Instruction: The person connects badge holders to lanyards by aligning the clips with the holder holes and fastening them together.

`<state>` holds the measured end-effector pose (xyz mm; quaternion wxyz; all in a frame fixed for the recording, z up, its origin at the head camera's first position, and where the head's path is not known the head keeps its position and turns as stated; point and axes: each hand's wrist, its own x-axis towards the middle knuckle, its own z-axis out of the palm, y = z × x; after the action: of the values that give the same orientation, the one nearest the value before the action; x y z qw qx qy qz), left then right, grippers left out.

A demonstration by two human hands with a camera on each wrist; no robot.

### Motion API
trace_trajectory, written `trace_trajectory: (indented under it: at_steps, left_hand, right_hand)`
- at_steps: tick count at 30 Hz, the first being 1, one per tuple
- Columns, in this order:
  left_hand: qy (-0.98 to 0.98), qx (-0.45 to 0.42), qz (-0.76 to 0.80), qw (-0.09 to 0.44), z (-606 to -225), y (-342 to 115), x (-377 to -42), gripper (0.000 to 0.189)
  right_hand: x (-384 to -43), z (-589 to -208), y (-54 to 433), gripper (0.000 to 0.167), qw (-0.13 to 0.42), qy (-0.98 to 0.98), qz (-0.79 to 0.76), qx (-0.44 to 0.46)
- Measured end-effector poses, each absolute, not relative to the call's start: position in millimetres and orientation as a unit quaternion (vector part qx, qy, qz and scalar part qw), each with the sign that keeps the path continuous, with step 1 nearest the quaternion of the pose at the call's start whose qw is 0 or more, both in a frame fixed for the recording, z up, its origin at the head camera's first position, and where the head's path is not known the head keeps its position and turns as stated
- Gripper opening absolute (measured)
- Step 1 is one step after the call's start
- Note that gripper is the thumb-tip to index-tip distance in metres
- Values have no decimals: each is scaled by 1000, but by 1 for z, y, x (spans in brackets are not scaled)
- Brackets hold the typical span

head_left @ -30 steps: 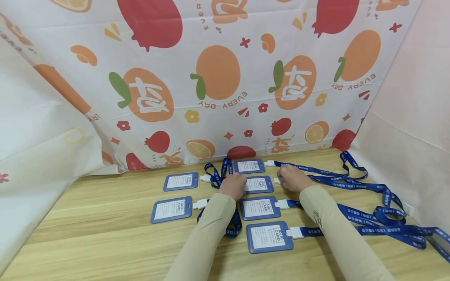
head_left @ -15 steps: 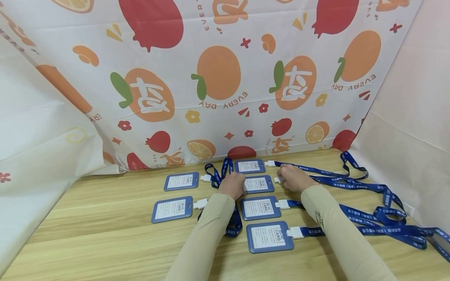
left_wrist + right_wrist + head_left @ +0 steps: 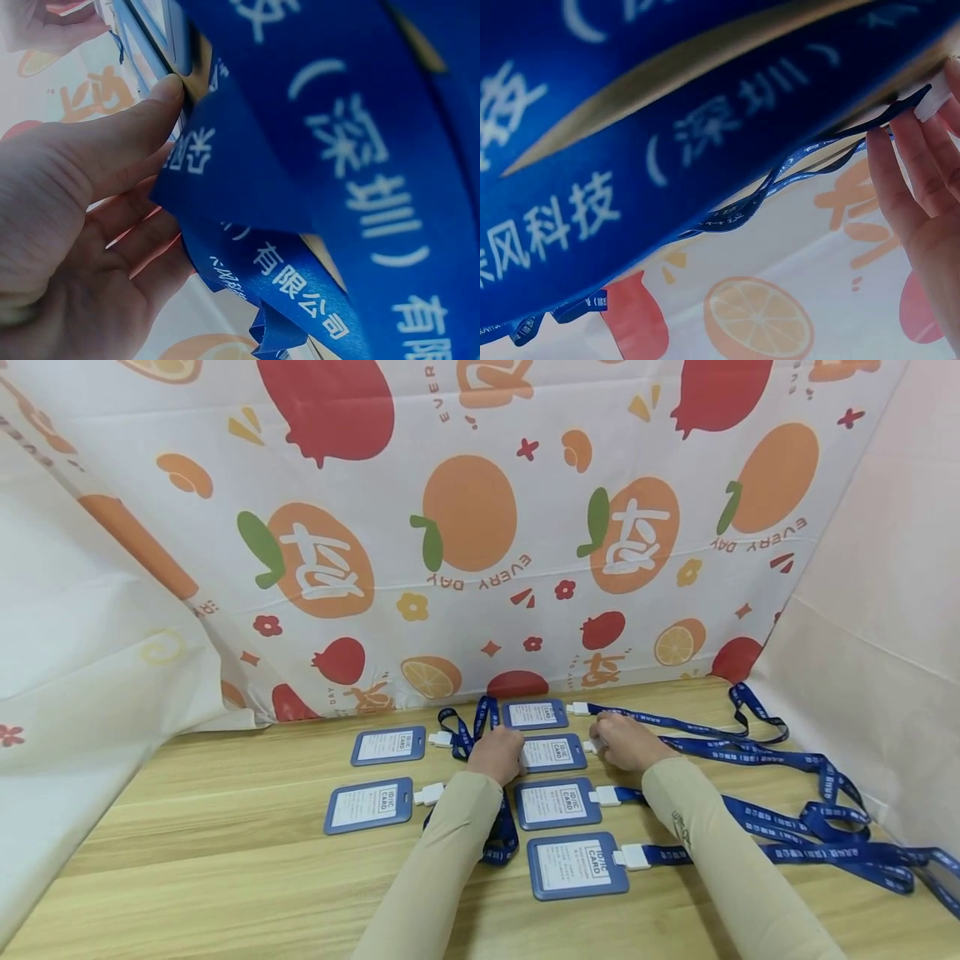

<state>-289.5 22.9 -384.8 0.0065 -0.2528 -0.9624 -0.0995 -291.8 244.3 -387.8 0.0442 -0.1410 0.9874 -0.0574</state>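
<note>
Six flat rectangular badge holders in blue plastic with white inserts, spread on a pale wood-grain counter (image 3: 187,868). Woven blue lanyards (image 3: 780,835) with white print trailing off to the right, white clips where strap meets holder. Glossy fruit-print sheet (image 3: 465,527) hanging behind, creased at the corners.

Both arms in beige sleeves, stretched forward to the badge holder (image 3: 552,752) second from the back in the right column. Left hand (image 3: 497,755) knuckles-up at its left edge, fingers bent down onto it, thumb tip pressed at the plastic edge in the left wrist view. Right hand (image 3: 625,741) at its clip end, fingers curled round the white clip (image 3: 592,745), fingertips on it in the right wrist view.

Hard to make out much in the wrist views: blurred lanyard fills most of both. Left edge of that holder hidden under the left hand; near-right lanyard cut off by the frame.
</note>
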Motion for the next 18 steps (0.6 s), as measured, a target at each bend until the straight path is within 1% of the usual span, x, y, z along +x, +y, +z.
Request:
trace_trajectory:
  at_steps: [9,18]
  left_hand:
    - [-967,-239,-91,-5,-381,26,-287,26]
    - [-966,-243,-88,3,-381,24,-286,26]
  right_hand:
    - [-291,-388,242,29,44,987,-54,-145]
    - [-293,-390,240,28,50,986,-58,-151]
